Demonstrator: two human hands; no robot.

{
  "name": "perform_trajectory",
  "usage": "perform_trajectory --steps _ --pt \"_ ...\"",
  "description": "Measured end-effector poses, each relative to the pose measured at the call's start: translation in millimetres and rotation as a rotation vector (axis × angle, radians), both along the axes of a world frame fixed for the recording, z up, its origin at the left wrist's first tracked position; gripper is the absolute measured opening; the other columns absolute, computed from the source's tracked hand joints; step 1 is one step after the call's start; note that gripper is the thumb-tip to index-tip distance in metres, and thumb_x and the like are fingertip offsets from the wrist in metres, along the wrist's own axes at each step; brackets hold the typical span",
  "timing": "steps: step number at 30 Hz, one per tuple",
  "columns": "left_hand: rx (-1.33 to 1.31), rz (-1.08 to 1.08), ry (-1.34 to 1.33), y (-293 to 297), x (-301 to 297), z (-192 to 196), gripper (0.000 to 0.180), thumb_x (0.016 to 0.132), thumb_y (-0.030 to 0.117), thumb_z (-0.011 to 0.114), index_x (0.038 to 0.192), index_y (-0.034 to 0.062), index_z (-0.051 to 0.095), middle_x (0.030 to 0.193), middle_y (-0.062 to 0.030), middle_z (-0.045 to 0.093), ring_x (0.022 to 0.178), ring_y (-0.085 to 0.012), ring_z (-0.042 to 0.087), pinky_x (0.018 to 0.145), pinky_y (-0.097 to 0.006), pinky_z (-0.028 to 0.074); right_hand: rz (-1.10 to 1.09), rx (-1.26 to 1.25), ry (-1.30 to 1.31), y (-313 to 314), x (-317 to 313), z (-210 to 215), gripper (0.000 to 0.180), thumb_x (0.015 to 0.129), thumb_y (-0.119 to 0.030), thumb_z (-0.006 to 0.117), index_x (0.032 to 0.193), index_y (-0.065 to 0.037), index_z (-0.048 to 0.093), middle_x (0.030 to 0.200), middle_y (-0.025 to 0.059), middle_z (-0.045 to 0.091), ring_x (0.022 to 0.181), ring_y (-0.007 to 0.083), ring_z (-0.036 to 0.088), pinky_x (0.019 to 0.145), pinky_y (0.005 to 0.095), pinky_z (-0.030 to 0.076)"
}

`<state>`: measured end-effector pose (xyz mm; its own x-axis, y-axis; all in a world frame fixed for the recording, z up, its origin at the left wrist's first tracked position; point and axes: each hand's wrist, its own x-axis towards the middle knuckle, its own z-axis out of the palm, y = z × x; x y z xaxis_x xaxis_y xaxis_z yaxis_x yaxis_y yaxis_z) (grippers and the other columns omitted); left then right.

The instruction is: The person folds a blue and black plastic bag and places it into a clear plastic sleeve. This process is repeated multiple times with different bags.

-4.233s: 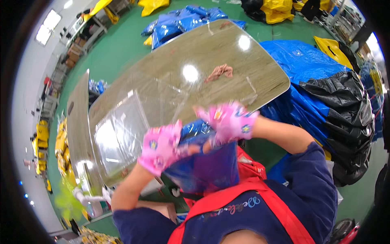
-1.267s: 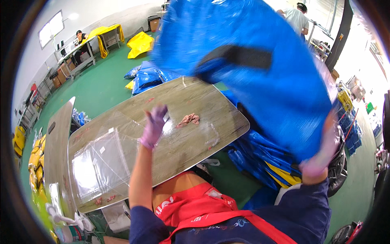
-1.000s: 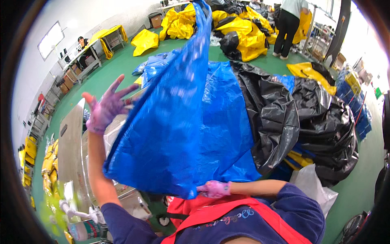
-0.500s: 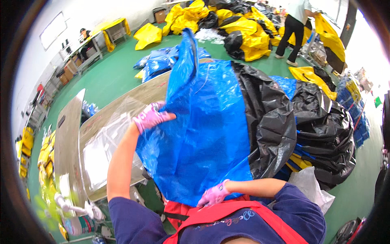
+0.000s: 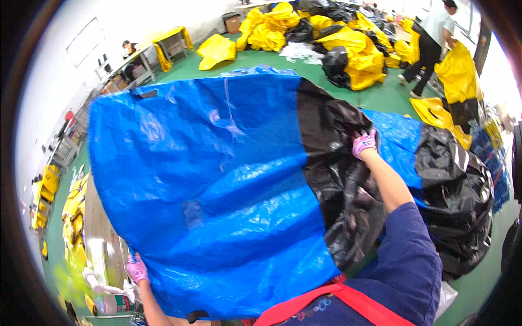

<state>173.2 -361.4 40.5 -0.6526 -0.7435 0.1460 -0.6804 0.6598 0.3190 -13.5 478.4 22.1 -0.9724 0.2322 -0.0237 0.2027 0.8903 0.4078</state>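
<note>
A large blue and black plastic bag or cover lies spread out in front of me, its blue part to the left and its crinkled black part to the right. My left hand, in a pink patterned glove, is closed on the lower left edge of the blue part. On the upper right of the black part rests my right hand, gloved alike, its fingers apart against the plastic. A small dark slot shows near the far left corner. Most of the table underneath is hidden.
More blue and black covers are heaped at my right. Yellow and black covers lie piled on the green floor at the back. A person handles a yellow cover at the far right. A blurred green fan stands at lower left.
The blue part, folded upright before, is now opened out flat to the left. My left hand has moved down and left along its edge. My right hand has gone from my waist to the black part.
</note>
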Motion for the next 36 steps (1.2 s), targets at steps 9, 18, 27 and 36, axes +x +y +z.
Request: perform_trajectory --steps 9,18,27,36 --pt "0.037 0.131 -0.129 -7 -7 -42 0.061 0.091 0.045 0.055 0.131 -0.0002 0.052 0.131 -0.0235 0.055 0.121 -0.0393 0.052 0.102 -0.042 0.040 0.354 -0.186 0.540 -114 -160 113 0.081 0.074 -0.059 0.068 0.134 -0.009 0.049 0.127 0.0190 0.058 0.117 0.0326 0.057 0.101 0.0391 0.044" --pt "-0.107 -1.567 -0.234 278 -115 -12 0.078 0.083 0.056 0.059 0.146 0.0168 0.037 0.152 -0.0196 0.029 0.142 -0.0391 0.024 0.113 -0.059 0.017 1.000 -0.370 1.000 -166 -205 147 0.027 0.087 -0.003 0.055 0.111 -0.010 0.064 0.099 0.0085 0.064 0.088 0.0273 0.060 0.073 0.0332 0.049" --pt "-0.152 -1.186 -0.224 260 -189 -43 0.086 0.084 0.070 0.045 0.150 0.0162 0.029 0.154 -0.0190 0.025 0.143 -0.0345 0.023 0.112 -0.061 0.017 0.800 -0.242 0.305 47 96 6 0.031 0.076 -0.010 0.061 0.105 0.001 0.059 0.121 0.0215 0.058 0.118 0.0406 0.052 0.106 0.0490 0.037" --pt "-0.084 -1.202 -0.207 239 -34 -45 0.089 0.084 0.072 0.042 0.150 0.0148 0.027 0.154 -0.0180 0.026 0.142 -0.0329 0.025 0.113 -0.057 0.018 0.906 -0.030 0.859 -126 119 28 0.059 0.089 -0.027 0.052 0.139 -0.002 0.033 0.149 0.0196 0.030 0.138 0.0446 0.027 0.110 0.0654 0.018"
